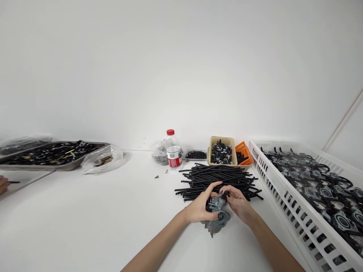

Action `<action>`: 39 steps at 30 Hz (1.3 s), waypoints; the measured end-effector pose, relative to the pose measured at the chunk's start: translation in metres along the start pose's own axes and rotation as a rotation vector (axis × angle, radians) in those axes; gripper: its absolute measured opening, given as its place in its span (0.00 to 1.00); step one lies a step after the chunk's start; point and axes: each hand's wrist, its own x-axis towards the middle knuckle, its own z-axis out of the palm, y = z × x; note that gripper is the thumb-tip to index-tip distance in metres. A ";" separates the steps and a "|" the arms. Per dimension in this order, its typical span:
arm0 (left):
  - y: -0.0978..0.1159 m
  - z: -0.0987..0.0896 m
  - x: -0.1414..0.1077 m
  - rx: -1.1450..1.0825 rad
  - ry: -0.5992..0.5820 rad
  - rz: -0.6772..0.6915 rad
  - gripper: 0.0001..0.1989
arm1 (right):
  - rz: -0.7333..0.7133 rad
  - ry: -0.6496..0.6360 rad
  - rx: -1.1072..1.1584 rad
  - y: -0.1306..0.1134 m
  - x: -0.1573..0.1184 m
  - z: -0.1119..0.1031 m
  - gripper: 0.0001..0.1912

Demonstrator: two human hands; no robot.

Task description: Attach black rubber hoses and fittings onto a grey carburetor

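Note:
Both my hands hold one grey metal carburettor (216, 218) just above the white table (85, 219). My left hand (202, 207) wraps its left side, thumb on top. My right hand (238, 203) grips its right side, fingertips pinching near the top of the part. Right behind the hands lies a heap of black rubber tubes (217, 179).
A white slotted crate (295, 211) of assembled carburettors fills the right. A beige bin (222, 152) of small parts, an orange basket (244, 152), a water bottle (173, 150) and bagged parts stand at the back. A metal tray (51, 155) sits far left, near another person's hand (3, 184).

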 end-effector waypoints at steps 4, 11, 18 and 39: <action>0.000 0.000 -0.001 0.002 0.012 -0.009 0.44 | 0.004 0.048 0.044 -0.003 0.000 0.000 0.21; 0.001 -0.001 0.000 0.001 0.012 -0.038 0.45 | -0.005 0.053 0.018 -0.004 0.000 -0.003 0.18; 0.003 -0.001 -0.001 0.015 0.021 -0.059 0.45 | -0.012 0.110 -0.059 0.004 0.001 -0.007 0.20; 0.005 -0.001 0.000 0.040 0.036 -0.054 0.43 | -0.019 0.014 -0.095 -0.001 -0.001 -0.004 0.20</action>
